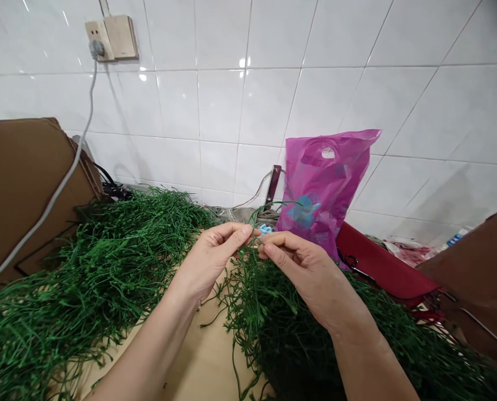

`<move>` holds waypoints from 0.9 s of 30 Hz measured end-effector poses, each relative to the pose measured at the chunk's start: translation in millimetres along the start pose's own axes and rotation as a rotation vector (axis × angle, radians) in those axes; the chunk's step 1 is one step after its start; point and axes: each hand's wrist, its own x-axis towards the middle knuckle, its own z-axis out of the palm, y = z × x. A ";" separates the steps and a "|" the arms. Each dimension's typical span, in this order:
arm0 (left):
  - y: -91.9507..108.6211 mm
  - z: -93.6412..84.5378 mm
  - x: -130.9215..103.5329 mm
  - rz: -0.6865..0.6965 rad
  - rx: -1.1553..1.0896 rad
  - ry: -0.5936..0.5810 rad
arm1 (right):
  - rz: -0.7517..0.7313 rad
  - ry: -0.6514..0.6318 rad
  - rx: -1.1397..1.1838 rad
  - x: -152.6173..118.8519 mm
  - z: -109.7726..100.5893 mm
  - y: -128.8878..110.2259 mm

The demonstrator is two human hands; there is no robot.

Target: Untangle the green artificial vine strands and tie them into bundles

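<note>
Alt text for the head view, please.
A person's left grip and right grip pinch a thin green artificial-looking stem, with heaps of similar stems on a tan surface below. Behind them, a purple plastic bag stands before a white tiled wall; a cardboard box is at left.

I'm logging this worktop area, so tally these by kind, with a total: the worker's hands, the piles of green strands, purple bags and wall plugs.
Left hand and right hand: 2
Left green pile and right green pile: 2
Purple bag: 1
Wall plug: 1
Total: 6
</note>
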 end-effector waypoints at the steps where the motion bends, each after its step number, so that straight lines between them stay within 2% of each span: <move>1: 0.6 -0.4 0.1 -0.007 -0.002 0.002 | 0.001 0.010 -0.015 0.3 -2.2 -0.3; 9: -1.9 0.2 1.1 0.015 0.060 -0.037 | 0.017 0.042 -0.078 -2.0 -8.5 -0.3; 19: -10.1 -0.2 2.1 0.102 0.223 -0.014 | -0.071 0.044 -0.302 -4.9 10.7 -8.7; 23: -12.5 2.9 3.4 0.118 0.154 -0.005 | -0.097 0.105 -0.389 -4.5 15.3 -4.2; 27: -14.4 6.5 5.2 0.085 -0.011 -0.009 | -0.128 0.090 -0.439 -5.4 14.9 -6.1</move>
